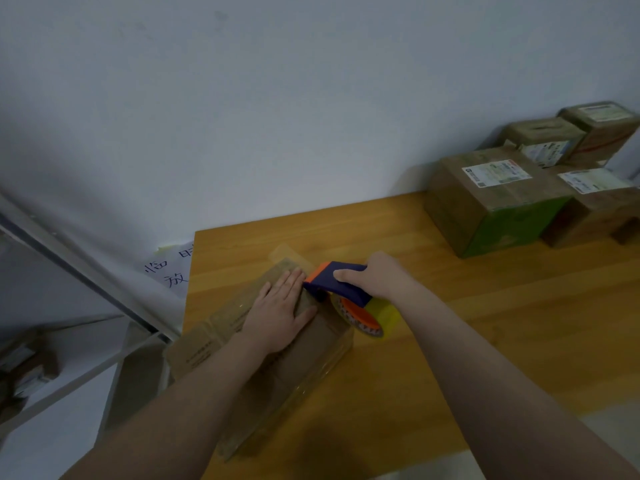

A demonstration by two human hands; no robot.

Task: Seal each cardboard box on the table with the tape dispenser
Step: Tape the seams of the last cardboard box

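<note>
A long flat cardboard box (pixel 311 355) lies at the near left corner of the wooden table (pixel 502 323). My left hand (pixel 278 311) presses flat on the box's top, fingers straight. My right hand (pixel 375 277) grips the blue and orange tape dispenser (pixel 341 284), whose front end sits on the box's far part right beside my left fingertips. Its yellowish tape roll (pixel 372 315) hangs over the box's right edge. A strip of clear tape runs from the box's far end onto the table.
Several cardboard boxes (pixel 485 202) with white shipping labels stand stacked at the far right of the table against the wall. A paper sign (pixel 169 271) with handwriting hangs beside the table's left edge. A metal shelf frame (pixel 86 271) stands to the left.
</note>
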